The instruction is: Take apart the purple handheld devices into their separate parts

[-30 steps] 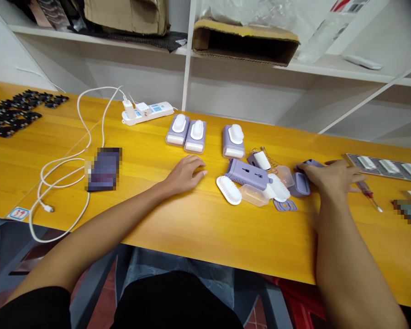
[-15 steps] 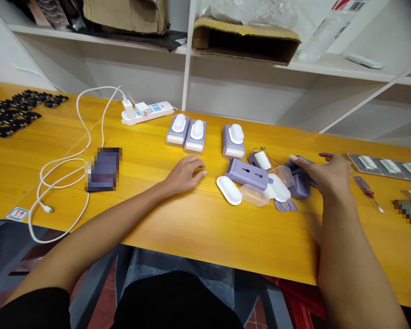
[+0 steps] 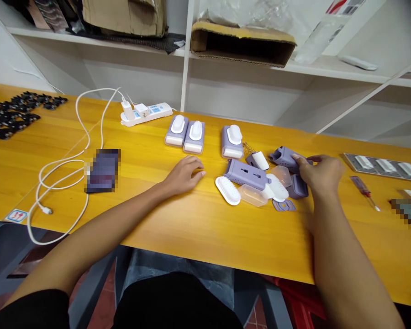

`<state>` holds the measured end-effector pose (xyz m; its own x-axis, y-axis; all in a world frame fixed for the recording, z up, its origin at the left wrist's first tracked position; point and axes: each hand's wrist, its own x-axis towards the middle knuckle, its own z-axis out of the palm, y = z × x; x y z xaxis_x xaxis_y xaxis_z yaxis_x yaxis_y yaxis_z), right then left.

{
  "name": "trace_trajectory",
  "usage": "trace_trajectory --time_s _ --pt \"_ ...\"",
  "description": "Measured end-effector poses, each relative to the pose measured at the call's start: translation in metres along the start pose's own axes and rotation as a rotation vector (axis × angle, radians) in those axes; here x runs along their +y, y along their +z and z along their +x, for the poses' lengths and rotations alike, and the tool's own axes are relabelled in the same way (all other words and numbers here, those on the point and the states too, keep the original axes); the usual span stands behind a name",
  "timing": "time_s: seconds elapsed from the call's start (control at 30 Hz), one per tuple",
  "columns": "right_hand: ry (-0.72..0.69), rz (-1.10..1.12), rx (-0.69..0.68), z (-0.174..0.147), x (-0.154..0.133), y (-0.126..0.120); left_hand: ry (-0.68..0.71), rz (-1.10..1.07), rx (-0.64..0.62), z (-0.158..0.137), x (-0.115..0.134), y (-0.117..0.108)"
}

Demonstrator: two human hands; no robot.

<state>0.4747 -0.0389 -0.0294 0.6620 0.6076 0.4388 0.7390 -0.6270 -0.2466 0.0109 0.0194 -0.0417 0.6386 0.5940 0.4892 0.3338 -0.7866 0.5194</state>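
My left hand rests on the table with loosely bent fingers, thumb apart, holding nothing. At the right, my right hand grips the end of a purple plastic housing between thumb and fingers. Below that housing lies a purple cup-like part. Another purple housing with two slots lies on its side between my hands. Around it are a white bristled oval piece, a clear tray-like part, a second white oval piece, a flat purple plate and a small purple-and-white part.
Three purple units with white tops, one of them nearest the pile, stand at the back. A screwdriver and a metal plate with white pieces lie right. Left are a power strip, a white cable and a blurred-out dark object.
My right hand has closed on the purple housing's end and turned it, so its open end now shows toward the left. My left hand stays put.
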Motion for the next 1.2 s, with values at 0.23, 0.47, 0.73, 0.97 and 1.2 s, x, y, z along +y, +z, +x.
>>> trace_trajectory --time_s 0.23,0.47,0.73,0.97,1.2 --pt "0.023 0.044 -0.071 -0.01 -0.011 -0.015 -0.004 0.007 -0.002 0.001 0.0 -0.001" --pt "-0.054 0.065 -0.022 -0.019 -0.02 -0.026 -0.008 0.008 -0.016 0.001 0.0 -0.001" --pt "-0.324 0.288 -0.001 -0.05 -0.09 -0.049 -0.005 0.036 -0.033 0.002 0.0 0.002" --pt "-0.442 0.103 -0.239 -0.05 -0.192 -0.042 -0.014 0.021 -0.04 0.002 0.001 0.001" --pt "-0.333 -0.012 -0.423 -0.029 -0.24 -0.021 -0.019 0.011 -0.049 0.002 -0.001 0.003"
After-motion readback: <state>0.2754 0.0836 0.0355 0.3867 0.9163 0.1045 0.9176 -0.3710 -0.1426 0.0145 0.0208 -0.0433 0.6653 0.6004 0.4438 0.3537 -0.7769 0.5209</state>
